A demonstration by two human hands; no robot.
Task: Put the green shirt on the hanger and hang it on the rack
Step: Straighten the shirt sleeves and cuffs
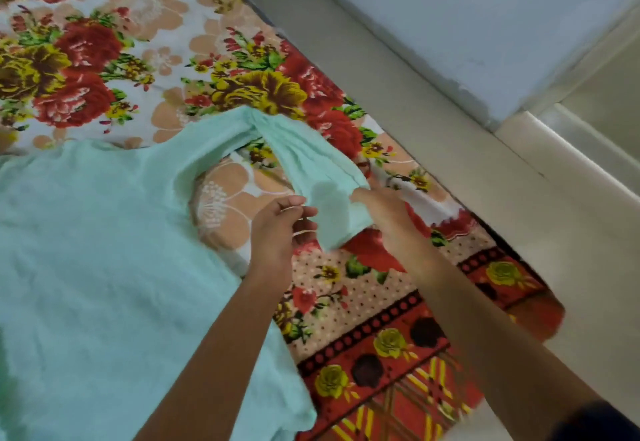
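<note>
A pale green shirt [93, 250] lies spread over a flower-print bedspread [114, 52]. One long sleeve [301, 156] runs up from the shoulder, folds back and ends near the bed's right edge. My left hand [280, 229] pinches the sleeve end from the left with curled fingers. On the other side my right hand [384, 212] grips the same cuff. No hanger and no rack are in view.
A pale wall [467, 18] and a grey ledge [433, 122] run along the bed's right side. The bedspread's red patterned border [398, 354] hangs at the lower right.
</note>
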